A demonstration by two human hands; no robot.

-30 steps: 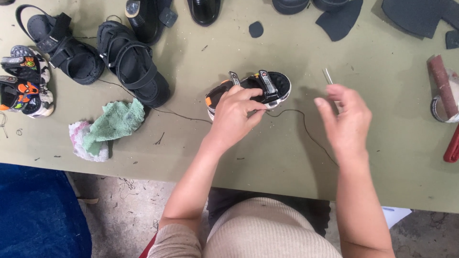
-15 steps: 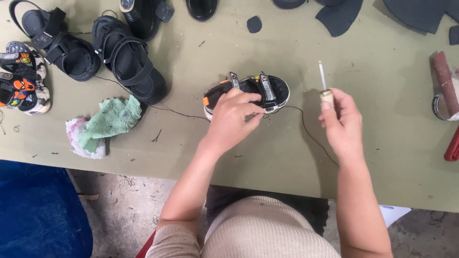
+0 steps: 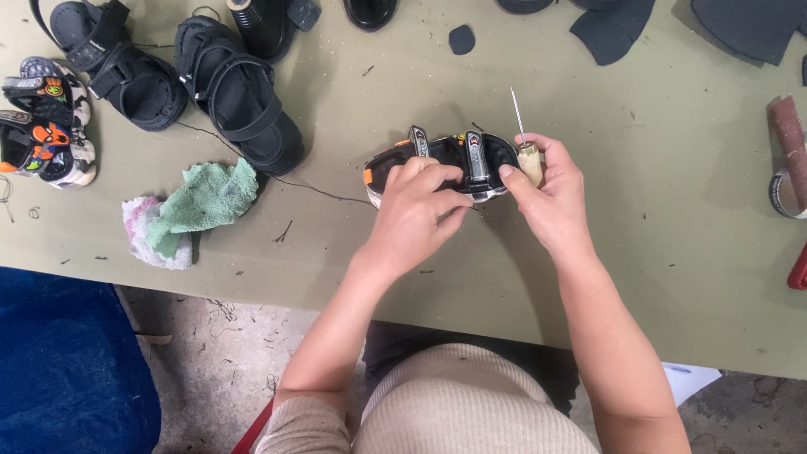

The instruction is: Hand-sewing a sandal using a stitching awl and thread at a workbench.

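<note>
A small black child's sandal [image 3: 471, 155] with orange trim and grey straps lies on the olive-green table [image 3: 639, 252]. My left hand [image 3: 416, 210] grips its near side, fingers curled over the sole's edge. My right hand [image 3: 546, 193] sits at the sandal's right end and holds an awl [image 3: 525, 143] with a pale wooden handle, its metal point aimed away from me. A dark thread [image 3: 294, 181] runs left from the sandal across the table.
Two large black sandals [image 3: 193, 76] lie at the far left, with a pair of small colourful sandals [image 3: 42, 134] at the left edge. A green and pink cloth [image 3: 193, 206] rests beside them. Black sole pieces [image 3: 614, 29] lie at the back; a sandpaper roll [image 3: 790, 151] is at right.
My right hand, which was held out to the right with the awl, has come in to the sandal's right end. The left hand has stayed on the sandal.
</note>
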